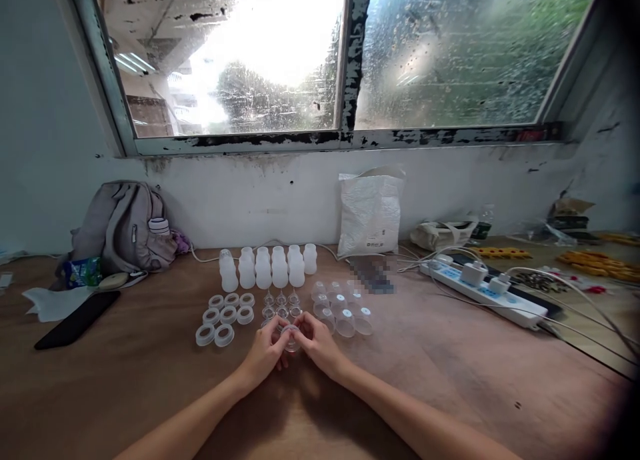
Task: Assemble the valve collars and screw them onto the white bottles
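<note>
My left hand point(266, 347) and my right hand point(319, 345) meet at the middle of the table, fingers closed around a clear round piece point(291, 344). Fingertips partly cover it, so its exact kind cannot be made out. Just beyond the hands stand several clear bottle nipples point(281, 301) in rows, the nearest partly hidden by my fingers. White screw rings point(229, 315) lie in a group to the left. On the right are translucent domed caps point(345, 323), several with small round labels. Frosted white bottles point(263, 270) are lined up behind, near the wall.
A black phone-like slab point(77, 320) and a grey backpack point(125, 223) are at left. A white padded bag point(371, 213) leans on the wall. To the right runs a power strip point(490, 297) with plugs and trailing cables; yellow parts point(600, 263) lie beyond it.
</note>
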The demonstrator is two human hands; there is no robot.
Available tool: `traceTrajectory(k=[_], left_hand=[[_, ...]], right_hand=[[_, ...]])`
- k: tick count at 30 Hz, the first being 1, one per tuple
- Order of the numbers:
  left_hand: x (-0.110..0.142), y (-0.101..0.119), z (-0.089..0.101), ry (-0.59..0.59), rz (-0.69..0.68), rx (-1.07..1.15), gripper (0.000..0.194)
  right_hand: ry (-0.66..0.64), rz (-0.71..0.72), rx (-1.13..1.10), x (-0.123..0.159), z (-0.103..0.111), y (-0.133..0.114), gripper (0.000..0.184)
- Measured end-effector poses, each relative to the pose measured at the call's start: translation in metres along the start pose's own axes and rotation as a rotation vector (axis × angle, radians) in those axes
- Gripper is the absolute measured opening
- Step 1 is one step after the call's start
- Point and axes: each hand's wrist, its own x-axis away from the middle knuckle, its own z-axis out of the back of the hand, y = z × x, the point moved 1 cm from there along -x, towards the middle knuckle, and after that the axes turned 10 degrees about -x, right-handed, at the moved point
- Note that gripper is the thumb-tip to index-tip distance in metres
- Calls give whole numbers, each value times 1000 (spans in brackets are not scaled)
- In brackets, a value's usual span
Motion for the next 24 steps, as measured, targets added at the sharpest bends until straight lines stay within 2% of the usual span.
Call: traceTrajectory(k=[5,15,19,24], left_hand=[[-4,-4,4,-72,7,54,29],[-1,0,6,-111,-48,53,25],[-1,0,6,-100,-47,58,25],[1,1,6,-3,-70,9,25]], right_hand=[[-26,0,32,0,2,-4,14],[-47,70,94,3,2,-6,17],[-45,81,111,3,-1,-7,17],[-14,111,149,4,-4,-9,14]])
